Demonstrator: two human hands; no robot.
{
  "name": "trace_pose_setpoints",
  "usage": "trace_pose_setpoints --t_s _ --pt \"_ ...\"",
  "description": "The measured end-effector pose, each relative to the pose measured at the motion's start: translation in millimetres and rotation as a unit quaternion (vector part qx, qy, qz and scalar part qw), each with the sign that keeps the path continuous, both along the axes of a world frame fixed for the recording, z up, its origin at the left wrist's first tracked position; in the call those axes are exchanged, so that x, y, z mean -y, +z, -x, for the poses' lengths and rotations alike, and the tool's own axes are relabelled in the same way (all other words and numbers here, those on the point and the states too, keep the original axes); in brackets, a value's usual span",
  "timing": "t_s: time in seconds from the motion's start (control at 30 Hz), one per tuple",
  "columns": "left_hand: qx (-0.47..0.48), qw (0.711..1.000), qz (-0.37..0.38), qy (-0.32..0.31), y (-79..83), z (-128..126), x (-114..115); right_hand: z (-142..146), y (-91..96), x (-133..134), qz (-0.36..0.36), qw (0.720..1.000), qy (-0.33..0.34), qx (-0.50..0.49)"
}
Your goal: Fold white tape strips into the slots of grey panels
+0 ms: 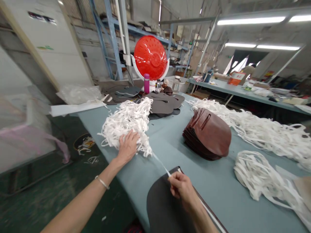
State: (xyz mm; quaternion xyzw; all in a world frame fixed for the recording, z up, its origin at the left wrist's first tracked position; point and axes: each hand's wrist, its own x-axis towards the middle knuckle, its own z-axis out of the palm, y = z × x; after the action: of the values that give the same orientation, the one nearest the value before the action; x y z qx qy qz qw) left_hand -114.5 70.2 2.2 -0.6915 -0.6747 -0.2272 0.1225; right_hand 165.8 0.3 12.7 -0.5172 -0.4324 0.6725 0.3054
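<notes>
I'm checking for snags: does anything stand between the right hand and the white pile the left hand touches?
Nothing visible does. The white strip runs from the pile at the left hand, over the table, to the right hand; the brown stack sits apart.

The one view looks from the person's head, above the near part of the table (167,137), facing forward and down across its top. It is close enough that the left hand (129,145) and right hand (181,186), over the table, show large, with both forearms cut off by the frame's bottom edge. The angle is wide, taking in the floor (94,194) left of the table, the shelf (112,42) behind its far end, the bench (255,90) beyond it to the right and lamps (251,21) high above that side.
</notes>
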Motion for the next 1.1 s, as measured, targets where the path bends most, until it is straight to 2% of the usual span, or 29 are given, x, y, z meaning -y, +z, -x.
trace_pose_setpoints --t_s 0.1,0.17,0.23,0.3,0.33,0.37,0.4,0.43,0.47,0.5,0.53,0.63,0.8,0.97,1.1 --pt "0.015 1.000 0.015 -0.012 -1.8 1.7 -8.9 -45.2 1.3 33.5 -0.012 0.995 0.010 0.097" --pt "0.041 0.999 0.003 0.003 2.8 -9.3 -11.1 -62.6 2.2 51.3 -0.027 0.989 0.007 0.146" --pt "0.074 0.996 -0.033 0.030 13.0 -33.0 -5.9 -69.7 3.5 65.0 -0.038 0.982 -0.002 0.183" --pt "0.100 0.993 -0.056 -0.007 26.0 -69.4 9.3 -68.2 5.4 74.6 -0.065 0.973 -0.006 0.220" --pt "0.102 0.991 -0.039 -0.080 31.8 -90.8 20.3 -65.4 6.6 78.3 -0.087 0.967 -0.004 0.240" --pt "0.099 0.976 0.001 -0.194 36.4 -112.9 32.7 -62.1 7.8 81.5 -0.116 0.959 -0.001 0.259" --pt "0.091 0.943 0.067 -0.314 39.3 -134.2 45.7 -59.2 9.0 84.6 -0.151 0.950 0.003 0.274" --pt "0.081 0.901 0.126 -0.407 40.5 -153.2 58.1 -57.4 9.9 87.8 -0.188 0.939 0.004 0.286" --pt "0.073 0.863 0.169 -0.471 40.1 -168.7 69.0 -57.5 10.6 91.5 -0.220 0.928 0.000 0.301" --pt "0.066 0.831 0.208 -0.511 38.6 -180.0 77.6 -60.0 10.7 96.2 -0.242 0.915 -0.011 0.321" --pt "0.063 0.812 0.241 -0.528 36.3 -186.8 83.3 -65.0 10.4 102.1 -0.250 0.904 -0.029 0.346" --pt "0.082 0.788 0.327 -0.515 28.6 -184.8 85.6 -91.2 6.3 126.0 -0.209 0.882 -0.083 0.414" --pt "0.150 0.775 0.395 -0.470 22.1 -160.1 75.1 -129.7 -6.4 162.0 -0.132 0.892 -0.137 0.410" --pt "0.261 0.756 0.459 -0.388 19.1 -154.6 69.3 -134.5 -13.9 169.3 -0.071 0.903 -0.186 0.380" --pt "0.378 0.705 0.515 -0.309 20.7 -157.0 66.8 -132.6 -15.1 170.8 -0.069 0.904 -0.212 0.365"
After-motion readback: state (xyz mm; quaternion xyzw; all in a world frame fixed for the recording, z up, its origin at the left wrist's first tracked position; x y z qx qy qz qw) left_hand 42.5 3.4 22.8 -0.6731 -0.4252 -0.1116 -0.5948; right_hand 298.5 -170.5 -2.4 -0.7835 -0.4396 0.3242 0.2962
